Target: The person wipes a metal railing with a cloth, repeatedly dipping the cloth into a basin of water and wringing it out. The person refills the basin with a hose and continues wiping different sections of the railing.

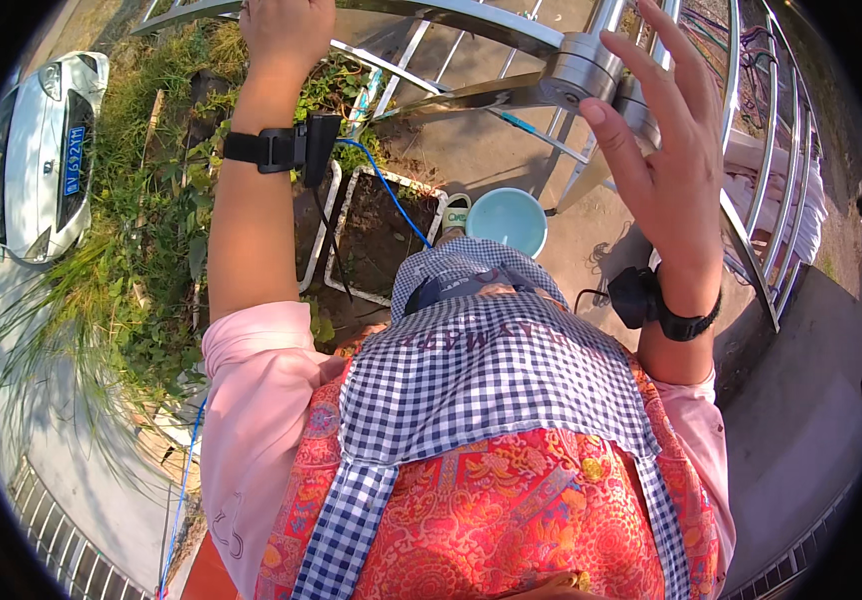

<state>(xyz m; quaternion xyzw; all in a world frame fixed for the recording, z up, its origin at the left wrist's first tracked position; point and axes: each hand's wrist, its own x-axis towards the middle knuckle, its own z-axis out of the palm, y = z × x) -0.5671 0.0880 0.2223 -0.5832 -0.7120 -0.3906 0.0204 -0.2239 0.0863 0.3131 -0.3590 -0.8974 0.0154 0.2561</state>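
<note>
A folding stainless-steel drying rack (491, 26) stands before me, its curved rails and bars spread across the top of the picture. My left hand (288, 34) is raised over a rail at the upper left; its fingers run out at the top edge, so its grip is hidden. To the right, my right hand (675, 142) is held up with thumb and fingers apart and nothing visible between them. Its thumb and index finger are nearest the rack's round metal hinge (581, 71); whether they touch it is unclear. Both wrists wear black straps with small devices.
A light-blue basin (507, 221) sits on the ground near my slippered foot (455, 214). White-framed soil beds (382, 232) and plants (168, 187) lie left, with a parked white car (40, 157) beyond. Pale cloth (802, 202) and colored hangers (708, 45) are at the right rack bars.
</note>
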